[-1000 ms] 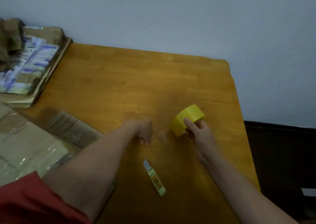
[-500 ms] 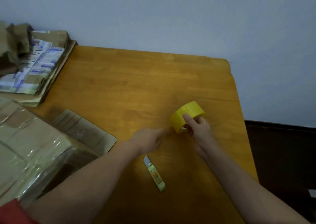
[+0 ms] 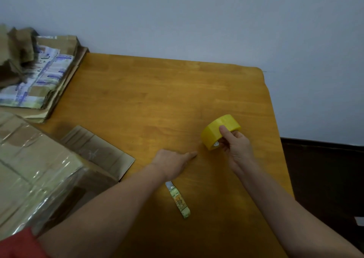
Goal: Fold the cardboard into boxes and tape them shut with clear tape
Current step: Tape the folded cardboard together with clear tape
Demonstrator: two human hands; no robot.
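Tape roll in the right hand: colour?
Yellow. The tape roll shows clearly in the head view.

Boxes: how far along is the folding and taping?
Done: one box at the left looks folded and taped, film shining across its top. In hand: the right hand grips the tape roll; the left hand points toward it. Left: a stack of flat cardboard at the far left corner is unfolded.

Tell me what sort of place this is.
Likely a home or small-shop packing spot, not a warehouse: a plain wooden table against a bare wall, a taped cardboard box near stacked flattened cartons, and a yellow tape roll in the right hand.
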